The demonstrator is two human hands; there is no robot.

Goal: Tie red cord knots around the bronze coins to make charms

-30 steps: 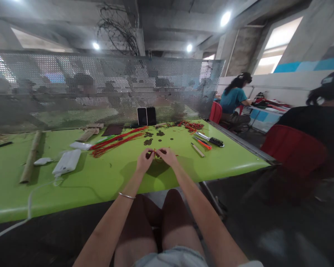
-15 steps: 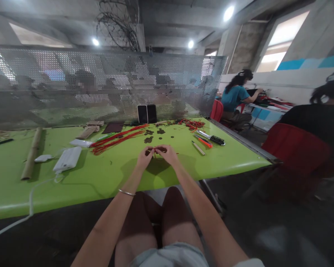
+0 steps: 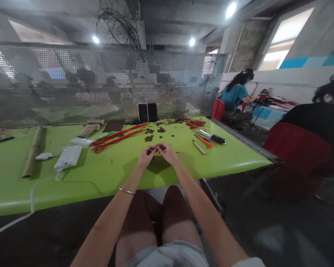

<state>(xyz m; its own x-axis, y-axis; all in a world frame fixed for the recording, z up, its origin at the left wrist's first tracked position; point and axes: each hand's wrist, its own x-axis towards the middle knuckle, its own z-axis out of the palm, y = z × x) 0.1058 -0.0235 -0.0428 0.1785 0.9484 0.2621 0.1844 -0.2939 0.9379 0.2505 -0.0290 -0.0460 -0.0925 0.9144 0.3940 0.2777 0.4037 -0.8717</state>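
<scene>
Near the centre of the frame, a small, thin, bright red cord piece (image 3: 156, 149) is sitting between the fingertips of two bare hands, above the glossy lime-green tabletop (image 3: 111, 178). It is looking like a compact, knotted bit of string, with fine strands hanging just below the fingers; its exact form is staying too small and too hidden to tell. A short red end is poking out just right of the knuckles, though whether it is belonging to the same cord cannot be told. The left hand (image 3: 146, 156) is pinching the piece from the left, thumb and forefinger together, its grip clamped on the cord; the right hand (image 3: 169, 153) is meeting it from the right, its grip likewise clamped on the cord, the two sets of fingertips nearly touching. A narrow silver-coloured bangle (image 3: 127, 191) is circling the left wrist. Just above the hands, dark, round, flat discs (image 3: 149, 138) are lying in little clusters, and left of these a long bundle of loose red cords (image 3: 111, 142) is stretching diagonally. Right of centre, a slim, pale stick-like tool (image 3: 199, 147) is lying near an orange-and-dark slender tool (image 3: 204, 140), while a messy red cord tangle (image 3: 194, 124) is resting farther up the frame.
</scene>
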